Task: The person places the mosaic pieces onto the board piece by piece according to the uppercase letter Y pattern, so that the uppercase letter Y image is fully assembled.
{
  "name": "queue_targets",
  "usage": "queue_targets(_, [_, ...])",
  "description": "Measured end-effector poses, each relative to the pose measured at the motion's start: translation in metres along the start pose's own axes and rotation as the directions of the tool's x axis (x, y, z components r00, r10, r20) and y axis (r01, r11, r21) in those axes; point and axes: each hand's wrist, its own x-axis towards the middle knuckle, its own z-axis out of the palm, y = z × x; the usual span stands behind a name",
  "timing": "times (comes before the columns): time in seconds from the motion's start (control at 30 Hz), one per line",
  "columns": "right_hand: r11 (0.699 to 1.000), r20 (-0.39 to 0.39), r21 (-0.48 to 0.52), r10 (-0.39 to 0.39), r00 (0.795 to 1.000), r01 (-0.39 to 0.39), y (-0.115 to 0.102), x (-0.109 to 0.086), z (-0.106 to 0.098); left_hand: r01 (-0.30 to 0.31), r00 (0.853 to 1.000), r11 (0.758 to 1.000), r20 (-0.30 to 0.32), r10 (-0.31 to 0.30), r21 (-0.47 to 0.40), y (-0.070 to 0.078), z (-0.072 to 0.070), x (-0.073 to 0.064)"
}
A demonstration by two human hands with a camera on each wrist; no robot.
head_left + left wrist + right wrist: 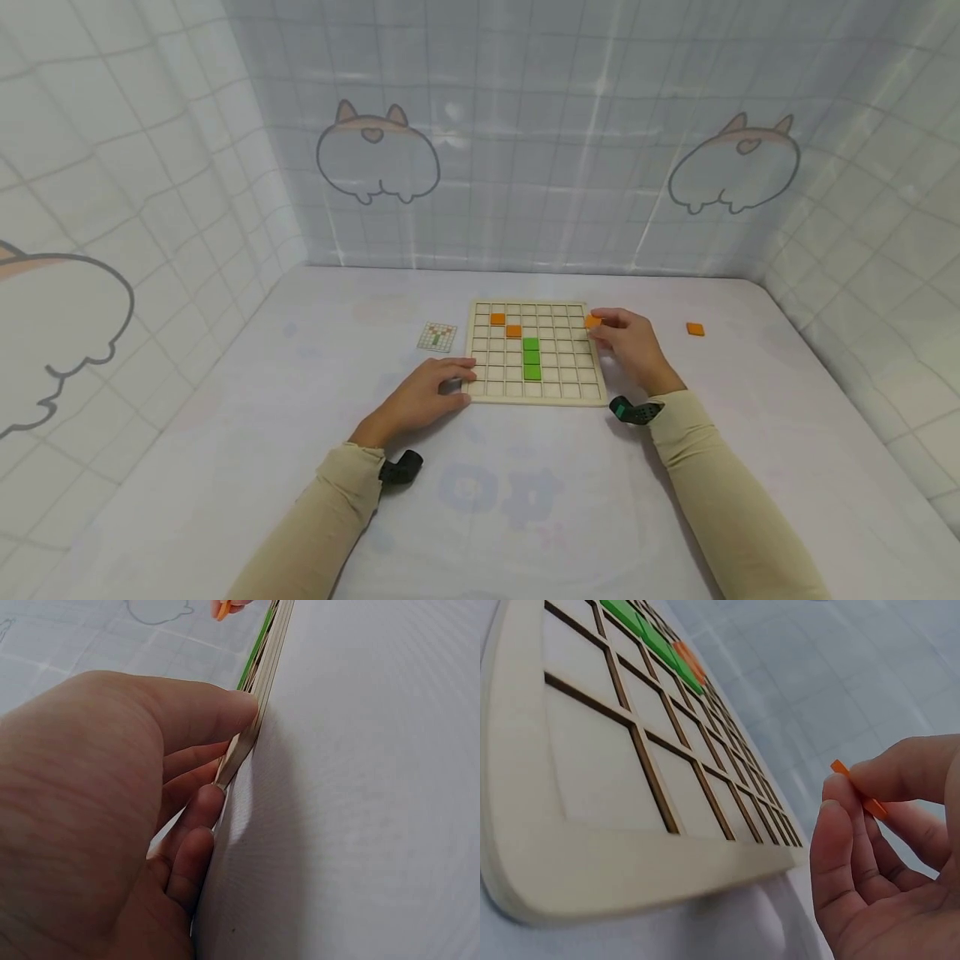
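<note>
A wooden grid board (570, 400) lies flat on the table. Three green tiles (532, 358) form a column in its cells. Two orange tiles, a farther one (498, 319) and a nearer one (513, 332), step diagonally up-left from them. My left hand (426, 393) rests at the board's near-left corner, thumb and fingers fairly straight and touching its edge. Above the board's right rim, my right hand (633, 346) pinches an orange tile (874, 808) between thumb and fingers, tilted and apart from the board. Part of that tile is hidden by the fingertips.
Left of the board is a small pattern card (437, 337) with a printed grid and coloured squares. One loose orange tile (695, 329) lies on the white tablecloth (480, 533) to the right. Tile-patterned curtains (525, 192) surround the table at the back and sides.
</note>
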Motion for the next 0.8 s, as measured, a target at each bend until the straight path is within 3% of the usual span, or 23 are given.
queue_targets(0.57, [1.000,0.109,-0.009,-0.022,0.994,0.024,-0.002,0.002,0.007,0.001,1.000,1.000,0.017,-0.001,0.010,0.004,0.000,0.006])
queue_targets(0.8, [0.993,0.122,-0.113,-0.010,0.992,0.024,-0.002,0.013,0.016,0.018,1.000,1.000,0.011,-0.018,-0.004,0.005,-0.001,0.002])
